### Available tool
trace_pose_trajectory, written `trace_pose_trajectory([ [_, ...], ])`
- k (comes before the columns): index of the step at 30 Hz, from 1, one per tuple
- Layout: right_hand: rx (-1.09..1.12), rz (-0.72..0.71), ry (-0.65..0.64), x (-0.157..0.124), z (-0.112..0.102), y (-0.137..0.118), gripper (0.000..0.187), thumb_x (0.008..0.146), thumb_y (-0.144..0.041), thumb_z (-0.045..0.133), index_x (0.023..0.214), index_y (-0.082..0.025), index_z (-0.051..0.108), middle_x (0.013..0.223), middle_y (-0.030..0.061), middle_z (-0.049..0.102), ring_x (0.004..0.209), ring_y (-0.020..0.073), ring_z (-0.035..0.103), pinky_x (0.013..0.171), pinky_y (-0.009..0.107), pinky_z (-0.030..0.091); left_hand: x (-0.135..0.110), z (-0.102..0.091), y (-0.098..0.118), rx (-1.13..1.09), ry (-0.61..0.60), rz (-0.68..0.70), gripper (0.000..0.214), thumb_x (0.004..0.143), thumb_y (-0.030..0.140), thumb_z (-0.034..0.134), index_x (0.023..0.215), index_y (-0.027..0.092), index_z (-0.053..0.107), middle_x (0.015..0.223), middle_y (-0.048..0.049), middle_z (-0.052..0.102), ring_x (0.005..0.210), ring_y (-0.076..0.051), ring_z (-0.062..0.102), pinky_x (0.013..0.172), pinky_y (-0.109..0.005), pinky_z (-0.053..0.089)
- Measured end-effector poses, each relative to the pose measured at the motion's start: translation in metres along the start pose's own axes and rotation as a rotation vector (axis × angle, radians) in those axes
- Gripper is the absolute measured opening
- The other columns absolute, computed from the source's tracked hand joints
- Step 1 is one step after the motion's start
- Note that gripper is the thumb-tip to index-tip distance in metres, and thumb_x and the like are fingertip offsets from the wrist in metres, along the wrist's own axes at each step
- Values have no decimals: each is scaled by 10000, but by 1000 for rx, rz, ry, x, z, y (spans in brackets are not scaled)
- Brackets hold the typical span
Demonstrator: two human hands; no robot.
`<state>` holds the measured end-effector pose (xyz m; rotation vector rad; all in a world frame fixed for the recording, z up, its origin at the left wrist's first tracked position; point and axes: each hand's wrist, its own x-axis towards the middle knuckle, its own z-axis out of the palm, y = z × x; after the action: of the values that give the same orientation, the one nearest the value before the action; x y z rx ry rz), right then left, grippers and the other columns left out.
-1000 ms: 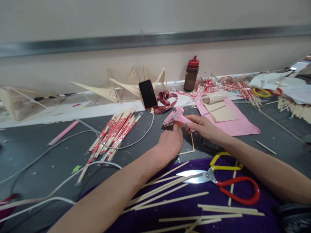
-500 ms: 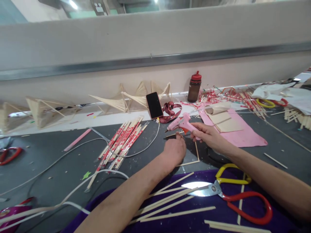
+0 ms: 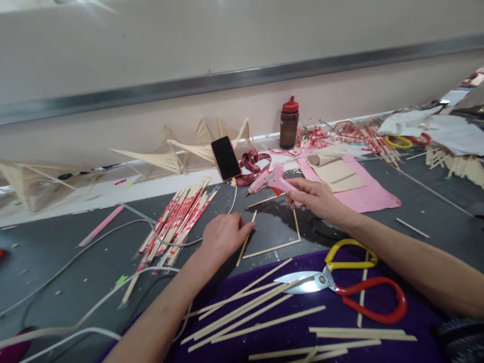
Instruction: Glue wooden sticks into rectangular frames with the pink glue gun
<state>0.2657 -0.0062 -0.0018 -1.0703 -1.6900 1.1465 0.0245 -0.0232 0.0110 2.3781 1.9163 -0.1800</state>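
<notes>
Right hand (image 3: 315,198) clamped around the grip of a pink glue gun (image 3: 270,182), nozzle aimed left and down, held just above the far side of an unfinished frame of thin sticks (image 3: 282,237) lying on the dark worktop (image 3: 75,247). Left hand (image 3: 223,234) resting just left of that frame, fingers pinched on a loose stick (image 3: 245,239) that leans along the frame's left side. Just near of the frame, a purple cloth (image 3: 287,327) strewn with more bare sticks, plus scissors (image 3: 340,287) with one yellow and one red handle loop. Left of the frame, a bundle of red-wrapped chopsticks (image 3: 177,217) crossed by grey cables. Beyond the frame, a black phone (image 3: 226,158) propped up, a red ribbon beside it, a brown bottle (image 3: 289,123) with a red cap, and a pink sheet (image 3: 363,194) to the right.
</notes>
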Motion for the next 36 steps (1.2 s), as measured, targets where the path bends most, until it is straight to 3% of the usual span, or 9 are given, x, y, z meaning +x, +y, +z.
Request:
trace_pose_trajectory([
  [4, 1, 12, -24, -2, 2, 2, 367, 847, -330, 500, 1180, -186, 552, 829, 20, 599, 697, 120, 548, 561, 230, 423, 8, 16, 7, -96, -11, -9, 304, 779, 475, 523, 886, 228, 664, 844, -71, 712, 819, -229, 651, 647, -286, 439],
  [10, -30, 58, -33, -2, -2, 7, 378, 865, -341, 482, 1213, -205, 543, 861, 25, 629, 687, 121, 566, 553, 237, 404, 15, 20, -3, -135, 17, -20, 196, 786, 290, 483, 778, 220, 667, 789, -53, 710, 756, -199, 645, 628, -270, 415],
  [15, -37, 77, -37, -2, -2, 9, 407, 871, -391, 476, 1228, -204, 531, 846, 35, 629, 701, 139, 580, 526, 243, 386, 15, 20, -14, -180, 82, -4, 228, 819, 321, 457, 781, 207, 650, 786, -55, 701, 752, -197, 638, 643, -274, 414],
  [19, -38, 84, -49, -3, -1, 9, 410, 876, -405, 471, 1226, -199, 527, 855, 37, 628, 701, 134, 578, 529, 242, 384, 15, 20, -10, -196, 61, 21, 241, 803, 412, 515, 851, 219, 652, 854, -50, 704, 791, -196, 637, 648, -267, 418],
  [25, -13, 101, -25, -4, -1, 9, 405, 871, -394, 489, 1223, -196, 521, 853, 26, 624, 708, 123, 572, 533, 229, 373, 15, 17, -8, -154, 43, 19, 201, 794, 288, 484, 732, 196, 652, 761, -73, 692, 748, -205, 637, 618, -273, 402],
  [27, -3, 87, -15, -5, -2, 8, 405, 866, -394, 494, 1213, -189, 528, 842, 28, 626, 699, 125, 566, 530, 230, 374, 15, 17, -13, -283, 71, -5, 165, 765, 274, 511, 698, 188, 635, 723, -65, 684, 687, -184, 624, 597, -264, 399],
  [29, 11, 70, -10, -5, -3, 6, 406, 865, -391, 497, 1214, -186, 530, 845, 31, 626, 702, 127, 566, 535, 233, 380, 15, 17, -19, -550, 68, -25, 137, 754, 282, 531, 706, 177, 605, 707, -48, 678, 567, -136, 580, 535, -242, 388],
  [33, 38, 35, -6, -6, -5, 1, 427, 865, -382, 506, 1250, -197, 505, 862, 29, 615, 718, 127, 563, 563, 237, 401, 12, 17, -23, -1193, -41, -91, 226, 754, 314, 564, 921, 161, 551, 705, -15, 663, 389, -61, 456, 373, -184, 310],
  [36, -16, -33, 7, -7, -6, -3, 432, 872, -374, 497, 1264, -193, 500, 859, 25, 598, 722, 126, 556, 604, 249, 424, 12, 17, -22, -1404, -72, -119, 339, 723, 297, 620, 1012, 133, 553, 689, -14, 647, 383, -51, 465, 339, -162, 311],
])
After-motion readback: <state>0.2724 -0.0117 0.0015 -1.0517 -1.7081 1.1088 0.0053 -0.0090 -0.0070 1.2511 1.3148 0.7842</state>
